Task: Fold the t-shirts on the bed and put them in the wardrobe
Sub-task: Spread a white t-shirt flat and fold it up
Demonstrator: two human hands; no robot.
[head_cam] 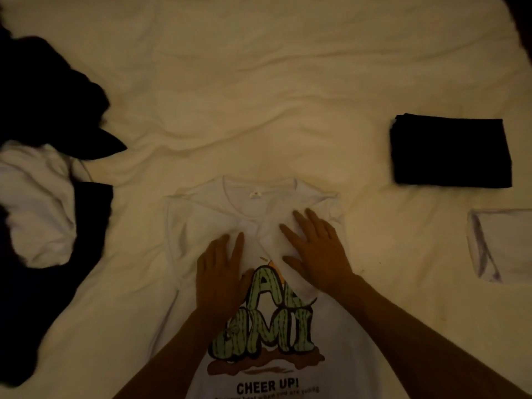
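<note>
A white t-shirt (190,226) with a green cactus-letter print and the words "CHEER UP!" lies face up on the bed, collar away from me, both sleeves folded in over the chest. My left hand (220,275) presses flat on the left folded sleeve, fingers straight. My right hand (312,249) presses flat on the right folded sleeve, fingers spread. A folded dark t-shirt (450,152) lies at the right. A folded white t-shirt (501,246) sits below it at the right edge.
The cream bed sheet (259,96) is wrinkled. At the left lies a heap of unfolded clothes: dark garments (43,90) and a crumpled white t-shirt (37,203). A dark shape (518,12) cuts the top right corner.
</note>
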